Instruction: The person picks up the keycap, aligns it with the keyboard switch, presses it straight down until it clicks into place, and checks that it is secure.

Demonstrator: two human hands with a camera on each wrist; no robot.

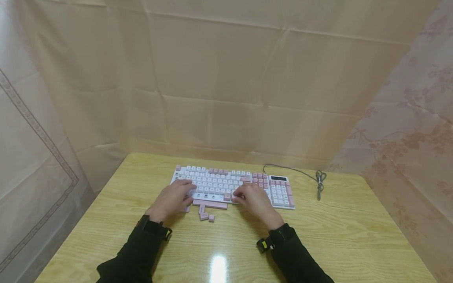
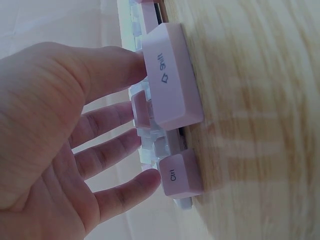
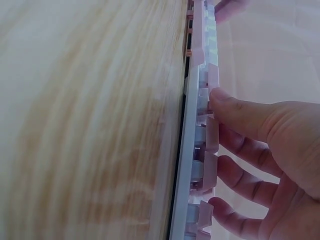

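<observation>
A white and pink keyboard (image 1: 212, 184) lies on the table. Its front row shows several bare switches beside a pink keycap (image 1: 227, 197). My left hand (image 1: 174, 196) rests on its left end, fingers spread. In the left wrist view, the thumb reaches behind a loose pink Shift keycap (image 2: 167, 77), close to a pink Ctrl keycap (image 2: 181, 173). My right hand (image 1: 253, 199) has thumb and index finger bent at the front row, pinching a pink keycap there; their grip is partly hidden. In the right wrist view the other fingertips (image 3: 220, 205) touch nearby pink keycaps (image 3: 210, 170).
A long pink space bar (image 1: 210, 204) and several small pink keycaps (image 1: 204, 216) lie in front of the keyboard. Its bundled grey cable (image 1: 320, 179) sits at the right. Behind the wooden table (image 1: 336, 236) hangs a beige cloth (image 1: 226, 78).
</observation>
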